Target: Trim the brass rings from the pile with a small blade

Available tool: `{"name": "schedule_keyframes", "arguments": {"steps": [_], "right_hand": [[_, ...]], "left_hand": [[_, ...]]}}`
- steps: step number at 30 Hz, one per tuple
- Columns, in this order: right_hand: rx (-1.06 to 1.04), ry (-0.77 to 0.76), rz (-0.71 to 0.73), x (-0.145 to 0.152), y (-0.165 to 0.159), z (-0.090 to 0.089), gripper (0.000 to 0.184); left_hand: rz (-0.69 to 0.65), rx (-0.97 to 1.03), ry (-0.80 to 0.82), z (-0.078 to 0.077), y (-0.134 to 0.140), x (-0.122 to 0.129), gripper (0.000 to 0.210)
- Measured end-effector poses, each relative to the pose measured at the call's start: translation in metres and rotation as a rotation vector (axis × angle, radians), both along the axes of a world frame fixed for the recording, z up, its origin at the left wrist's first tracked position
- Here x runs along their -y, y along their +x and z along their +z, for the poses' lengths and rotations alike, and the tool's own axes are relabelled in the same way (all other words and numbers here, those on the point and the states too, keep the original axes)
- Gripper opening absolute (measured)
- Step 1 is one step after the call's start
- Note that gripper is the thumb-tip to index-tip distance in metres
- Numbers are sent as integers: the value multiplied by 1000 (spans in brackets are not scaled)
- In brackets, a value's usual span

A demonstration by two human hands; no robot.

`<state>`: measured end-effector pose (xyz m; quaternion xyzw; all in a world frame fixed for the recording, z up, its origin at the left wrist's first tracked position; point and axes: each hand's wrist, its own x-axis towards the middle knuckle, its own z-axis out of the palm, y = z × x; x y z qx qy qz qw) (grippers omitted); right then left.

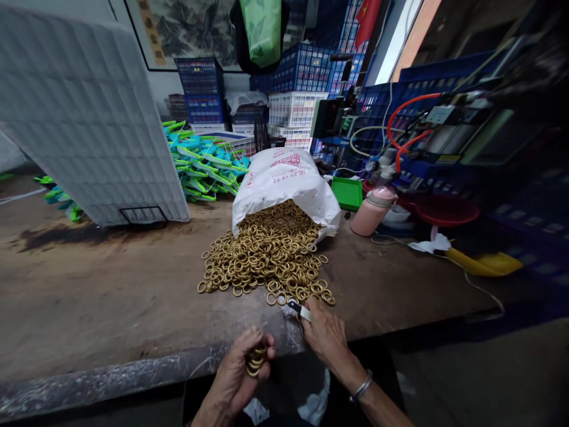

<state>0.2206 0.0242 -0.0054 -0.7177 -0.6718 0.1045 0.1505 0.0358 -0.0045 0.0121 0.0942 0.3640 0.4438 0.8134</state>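
Several brass-coloured rings (pixel 255 359) lie stacked in my left hand (pixel 240 370), its fingers curled round them over the table's front edge. My right hand (pixel 326 332) grips a small tool with a white handle (pixel 305 313) and a dark tip; its exact kind I cannot make out. The tip points at the near edge of a heap of loose brass-coloured rings (pixel 262 261). They spill from the mouth of a white woven sack (pixel 284 178) with red print, lying on its side. A metal bracelet circles my right wrist.
A tall white ribbed panel (pixel 98 118) stands on the wooden table (pixel 111 296) at left, with green and turquoise plastic pieces (pixel 204 160) behind it. To the right are a pink bottle (pixel 374 210), a green tray (pixel 347 193), a yellow scoop (pixel 484 263) and a red bowl (pixel 447 210).
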Motion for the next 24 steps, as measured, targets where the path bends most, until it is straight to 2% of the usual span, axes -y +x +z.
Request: {"name": "schedule_keyframes", "arguments": {"steps": [2, 4, 7, 10, 12, 14, 17, 21, 24], "right_hand": [[-142, -3, 47, -1, -4, -1, 11], [-343, -37, 70, -3, -13, -1, 6], [-675, -134, 80, -4, -30, 0, 5], [-959, -271, 85, -2, -44, 5, 8], [-1100, -400, 69, 2, -50, 8, 13], [-1198, -522, 47, 6, -53, 10, 16], [-1224, -556, 53, 8, -55, 11, 21], [-1047, -368, 103, 5, -57, 10, 25], [-973, -319, 115, 3, -59, 12, 24]], "left_hand": [[-4, -47, 8, 0, 2, 0, 24], [-12, -152, 96, 1, 5, 0, 25], [36, -478, 321, 3, 7, 0, 24], [59, -754, 584, 2, 5, 1, 21], [23, -824, 713, -1, 1, 2, 21], [-17, -865, 771, -4, -1, 3, 21], [-32, -871, 756, -8, -2, 4, 19], [-33, -691, 529, -7, 0, 3, 25], [-57, -606, 387, -4, 0, 3, 30]]}}
